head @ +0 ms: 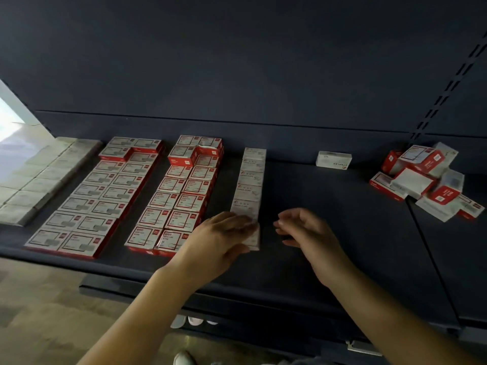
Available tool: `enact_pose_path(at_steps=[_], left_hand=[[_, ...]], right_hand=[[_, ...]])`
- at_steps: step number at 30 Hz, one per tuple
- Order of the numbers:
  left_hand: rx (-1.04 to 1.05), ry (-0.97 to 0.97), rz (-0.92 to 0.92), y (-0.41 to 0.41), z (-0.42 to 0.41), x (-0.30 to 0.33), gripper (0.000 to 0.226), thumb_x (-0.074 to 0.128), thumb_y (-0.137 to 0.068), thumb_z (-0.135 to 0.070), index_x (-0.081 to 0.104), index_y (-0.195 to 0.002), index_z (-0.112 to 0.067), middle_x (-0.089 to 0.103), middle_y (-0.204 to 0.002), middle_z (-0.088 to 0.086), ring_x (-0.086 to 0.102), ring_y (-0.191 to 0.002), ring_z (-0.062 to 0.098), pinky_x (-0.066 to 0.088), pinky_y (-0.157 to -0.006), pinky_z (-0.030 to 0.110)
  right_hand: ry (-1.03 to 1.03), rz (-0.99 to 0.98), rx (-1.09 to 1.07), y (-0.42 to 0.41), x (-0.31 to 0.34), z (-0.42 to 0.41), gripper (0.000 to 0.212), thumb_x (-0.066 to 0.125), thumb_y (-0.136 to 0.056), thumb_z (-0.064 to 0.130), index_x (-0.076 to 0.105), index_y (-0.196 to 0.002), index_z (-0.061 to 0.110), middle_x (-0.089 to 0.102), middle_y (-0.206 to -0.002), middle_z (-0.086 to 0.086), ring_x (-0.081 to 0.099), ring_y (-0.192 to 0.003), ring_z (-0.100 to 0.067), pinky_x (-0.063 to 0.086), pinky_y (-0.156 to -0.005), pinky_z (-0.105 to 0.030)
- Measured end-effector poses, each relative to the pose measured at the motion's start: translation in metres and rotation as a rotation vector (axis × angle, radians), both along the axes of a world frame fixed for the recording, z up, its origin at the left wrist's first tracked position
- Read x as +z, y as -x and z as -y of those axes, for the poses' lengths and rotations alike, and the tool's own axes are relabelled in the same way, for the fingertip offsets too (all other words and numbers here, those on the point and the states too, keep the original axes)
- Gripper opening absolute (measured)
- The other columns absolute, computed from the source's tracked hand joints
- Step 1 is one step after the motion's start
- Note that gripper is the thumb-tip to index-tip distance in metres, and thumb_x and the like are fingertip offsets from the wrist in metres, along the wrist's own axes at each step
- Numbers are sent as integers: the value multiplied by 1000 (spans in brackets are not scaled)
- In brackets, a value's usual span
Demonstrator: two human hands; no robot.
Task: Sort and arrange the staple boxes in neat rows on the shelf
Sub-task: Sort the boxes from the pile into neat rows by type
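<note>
Here your left hand (224, 238) lies with fingers nearly straight on the nearest box (253, 237) of the single white row (250, 185), pressing rather than gripping it. Your right hand (308, 233) hovers just right of that row, fingers loosely curled, holding nothing. Left of the white row stand two double rows of red-edged boxes (179, 196). Right of it the dark shelf (329, 233) is bare up to one lone white box (333, 160) at the back and a loose pile (424, 180) far right.
</note>
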State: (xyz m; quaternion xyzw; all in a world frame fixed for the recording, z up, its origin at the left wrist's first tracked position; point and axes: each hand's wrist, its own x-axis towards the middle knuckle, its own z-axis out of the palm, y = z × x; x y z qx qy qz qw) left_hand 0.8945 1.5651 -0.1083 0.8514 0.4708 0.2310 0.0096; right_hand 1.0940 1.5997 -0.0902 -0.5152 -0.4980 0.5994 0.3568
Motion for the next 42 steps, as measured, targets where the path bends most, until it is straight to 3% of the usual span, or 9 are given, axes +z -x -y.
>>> enact_pose_path(at_steps=[12,20,26,28,32,35,42], left_hand=[[113,-35,48,0,-3,-16,31,51,-81,-28,74,-96,-16,60,-116,7,45,-109,23,55,-77,38],[143,54,38,-2,-5,-10,28,70,-71,-13,73,-100,-13,64,-105,6,47,-104,16,56,-75,41],[127,95,5,-33,-7,8,41,51,-79,-35,68,-111,-13,64,-105,3,60,-101,26,51,-83,40],[142,68,-17,-47,-18,13,39,55,-81,-32,66,-114,-14,63,-109,4,58,-105,27,44,-88,38],[140,68,-44,-79,-50,28,38,55,-87,-27,60,-123,-14,58,-121,6,49,-116,28,39,-97,40],[186,173,-142,-99,-78,38,43,46,-96,-30,45,-137,-20,42,-140,1,30,-131,21,23,-108,33],[236,283,-205,-110,-105,43,39,45,-96,-28,47,-134,-19,43,-136,2,30,-130,21,26,-106,34]], right_hand=[[-84,116,73,-5,-9,9,10,59,-88,11,63,-92,19,66,-93,-1,61,-84,-7,48,-70,-16],[-159,115,57,-13,-11,7,9,60,-88,12,64,-90,19,67,-87,3,61,-80,-3,47,-66,-11],[-440,352,149,-28,-17,7,14,61,-87,8,64,-93,21,64,-92,8,58,-84,5,43,-73,-5],[-595,494,161,-37,-19,2,17,60,-87,8,65,-102,14,62,-98,4,57,-89,0,42,-78,-7],[-767,696,75,-55,-12,-36,25,61,-86,8,64,-110,6,63,-107,-8,58,-100,-20,44,-84,-25],[-784,811,-9,-63,-1,-77,31,58,-87,9,59,-117,5,59,-115,-14,55,-108,-27,46,-89,-35],[-623,1058,-44,-86,4,-159,42,51,-88,6,47,-130,6,50,-127,-18,47,-116,-33,41,-97,-41]])
